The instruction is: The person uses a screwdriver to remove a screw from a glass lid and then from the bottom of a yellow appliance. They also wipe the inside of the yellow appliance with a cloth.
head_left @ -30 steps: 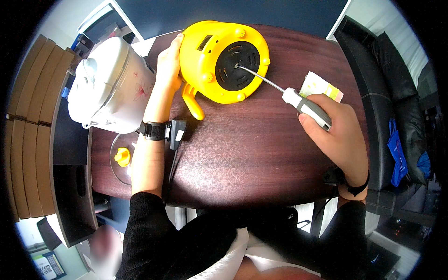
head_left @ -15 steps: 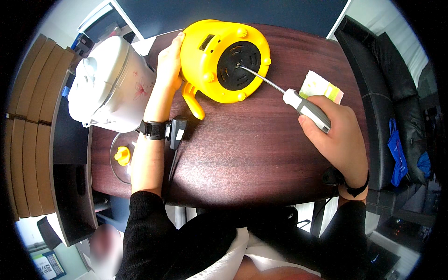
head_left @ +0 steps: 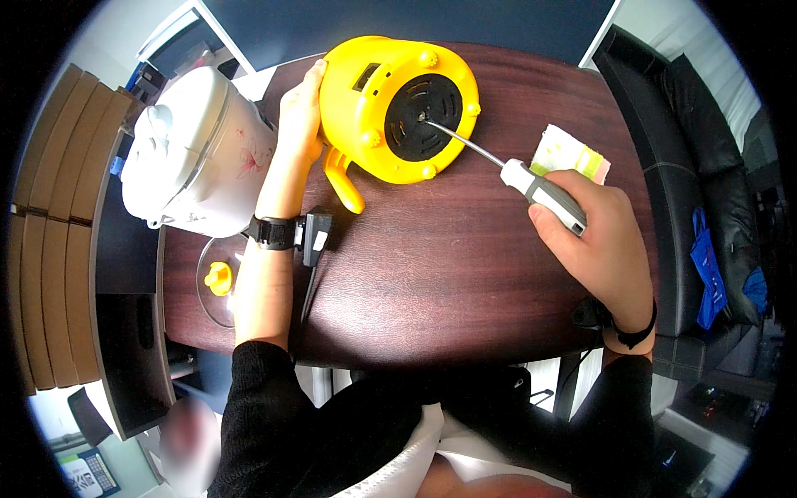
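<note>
A yellow electric pot (head_left: 344,104) lies tipped on the table with its underside turned toward me. That underside has small yellow feet and a round black vented plate (head_left: 404,137). My left hand (head_left: 300,112) is closed on the pot's left side, its fingertips partly hidden behind it. In my right hand (head_left: 594,224), fingers wrapped round the grey and white handle, is a screwdriver (head_left: 516,173). Its tip touches the middle of the black plate; whether a screw sits there is too small to tell. The pot's yellow handle (head_left: 342,181) points down toward me.
A white rice cooker (head_left: 195,158) with a flower print stands left of my left arm. Below it lies a glass lid (head_left: 207,307) with a yellow knob. A black plug and cord (head_left: 315,236) lie beside my wrist. A patterned paper packet (head_left: 567,153) is at right.
Almost nothing differs. The pot, the screwdriver and my right hand appear a hair further left; my grip is the same on both.
</note>
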Motion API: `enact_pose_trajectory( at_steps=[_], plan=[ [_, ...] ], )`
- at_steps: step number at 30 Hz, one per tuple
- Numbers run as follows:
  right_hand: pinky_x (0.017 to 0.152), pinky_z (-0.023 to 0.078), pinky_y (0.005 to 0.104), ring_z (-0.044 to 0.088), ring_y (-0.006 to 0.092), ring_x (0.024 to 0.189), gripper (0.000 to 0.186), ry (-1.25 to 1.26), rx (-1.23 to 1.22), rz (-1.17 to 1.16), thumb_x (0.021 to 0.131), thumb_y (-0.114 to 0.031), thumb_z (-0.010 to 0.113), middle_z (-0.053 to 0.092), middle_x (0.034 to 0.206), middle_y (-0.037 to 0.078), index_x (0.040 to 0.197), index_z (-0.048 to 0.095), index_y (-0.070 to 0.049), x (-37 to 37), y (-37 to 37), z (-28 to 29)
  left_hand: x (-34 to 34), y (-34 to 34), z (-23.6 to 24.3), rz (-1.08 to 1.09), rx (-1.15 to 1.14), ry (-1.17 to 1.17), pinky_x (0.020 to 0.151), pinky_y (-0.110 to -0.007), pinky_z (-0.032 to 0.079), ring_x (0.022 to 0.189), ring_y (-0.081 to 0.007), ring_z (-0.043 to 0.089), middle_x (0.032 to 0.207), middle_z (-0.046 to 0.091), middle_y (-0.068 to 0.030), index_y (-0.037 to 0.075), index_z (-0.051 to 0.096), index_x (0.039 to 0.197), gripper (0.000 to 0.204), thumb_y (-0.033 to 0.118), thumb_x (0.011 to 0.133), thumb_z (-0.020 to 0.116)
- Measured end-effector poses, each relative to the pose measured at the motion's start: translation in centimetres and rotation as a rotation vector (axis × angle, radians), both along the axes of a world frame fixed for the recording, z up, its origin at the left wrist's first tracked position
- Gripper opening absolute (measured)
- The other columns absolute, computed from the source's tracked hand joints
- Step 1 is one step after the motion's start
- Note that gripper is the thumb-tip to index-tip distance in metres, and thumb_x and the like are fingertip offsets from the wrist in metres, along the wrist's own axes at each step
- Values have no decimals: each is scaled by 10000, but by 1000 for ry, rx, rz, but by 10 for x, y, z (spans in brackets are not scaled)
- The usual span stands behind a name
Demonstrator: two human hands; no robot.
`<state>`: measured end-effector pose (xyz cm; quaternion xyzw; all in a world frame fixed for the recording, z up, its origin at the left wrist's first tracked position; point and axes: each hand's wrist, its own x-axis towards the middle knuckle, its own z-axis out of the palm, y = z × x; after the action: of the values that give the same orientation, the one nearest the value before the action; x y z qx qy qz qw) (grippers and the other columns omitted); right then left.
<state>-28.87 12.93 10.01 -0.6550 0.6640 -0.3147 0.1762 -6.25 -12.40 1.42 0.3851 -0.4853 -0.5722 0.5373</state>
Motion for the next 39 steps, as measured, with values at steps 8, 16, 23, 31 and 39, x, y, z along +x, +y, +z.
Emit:
enact_pose_trajectory(
  at_steps=[8,16,23,31,39],
  plan=[
    [530,448,300,627,229,573,240,-1,-43,20,818,-172,642,636,694,163,932,618,37,-1,0,-1,-2,0,-1,14,-35,-3,671,-241,523,714,-134,642,880,675,-81,-2,643,1014,393,370,905,584],
    [522,451,292,628,210,567,233,19,-61,22,816,-160,642,643,696,155,926,618,44,-2,0,-2,-1,-2,-3,1,-31,-15,670,-237,516,711,-126,636,879,674,-77,0,650,1006,386,367,903,588],
    [534,458,283,630,199,574,233,11,-36,7,816,-158,638,645,699,152,920,621,50,-2,1,2,-1,-2,-3,16,-19,-20,665,-232,508,712,-118,630,876,674,-73,0,655,995,379,362,900,595],
    [525,443,288,620,199,563,230,6,-47,21,821,-158,634,638,683,146,916,619,51,-2,-1,-2,-1,-2,-3,-4,-16,6,651,-228,504,701,-110,623,871,672,-66,2,654,999,362,345,901,600],
    [531,416,250,556,134,550,227,-38,-47,-31,861,-175,609,561,617,80,1015,580,-11,1,0,-6,-4,3,1,18,5,2,647,-231,501,685,-114,621,849,670,-63,3,657,983,356,345,902,598]
  ],
)
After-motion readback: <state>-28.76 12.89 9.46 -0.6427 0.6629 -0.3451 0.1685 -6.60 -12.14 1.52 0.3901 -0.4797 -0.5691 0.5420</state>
